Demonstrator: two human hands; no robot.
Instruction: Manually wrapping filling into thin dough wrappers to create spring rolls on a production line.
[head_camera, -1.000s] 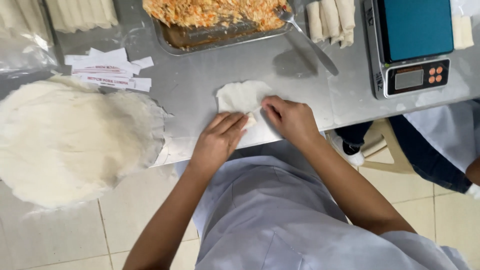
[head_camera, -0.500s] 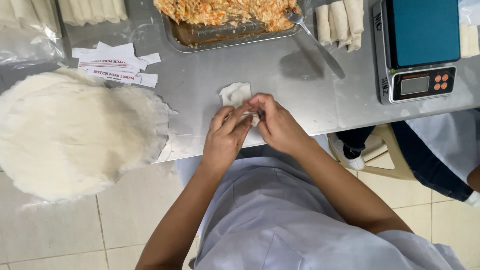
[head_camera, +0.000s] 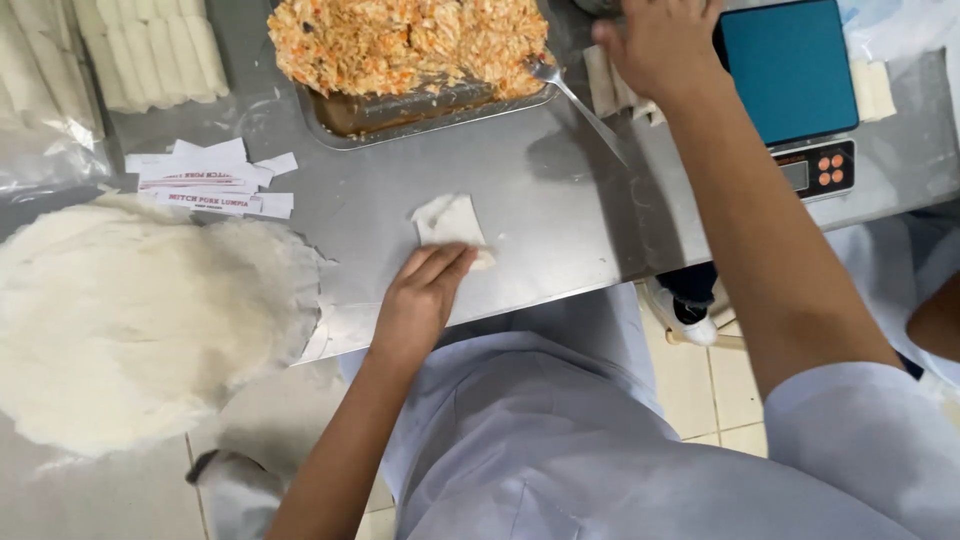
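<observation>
A small, partly rolled white wrapper (head_camera: 447, 223) lies on the steel table (head_camera: 520, 220). My left hand (head_camera: 425, 295) rests flat on its near end, fingers together, pressing it down. My right hand (head_camera: 658, 42) is stretched to the far side, above the finished rolls (head_camera: 612, 88) next to the blue scale (head_camera: 792, 80); whether it holds anything I cannot tell. A metal tray (head_camera: 420, 110) of orange shredded filling sits at the far middle, with a spoon (head_camera: 575, 95) leaning out of it.
A big stack of round white wrappers (head_camera: 130, 310) covers the left of the table. White paper labels (head_camera: 205, 180) lie beyond it. More finished rolls (head_camera: 150, 55) sit far left, some in plastic. Another person's clothing (head_camera: 920, 270) shows at right, below the table edge.
Both hands were rolling the wrapper at the table's near edge. Now my right hand has left it and reached far toward the scale; my left hand stays on the narrower roll.
</observation>
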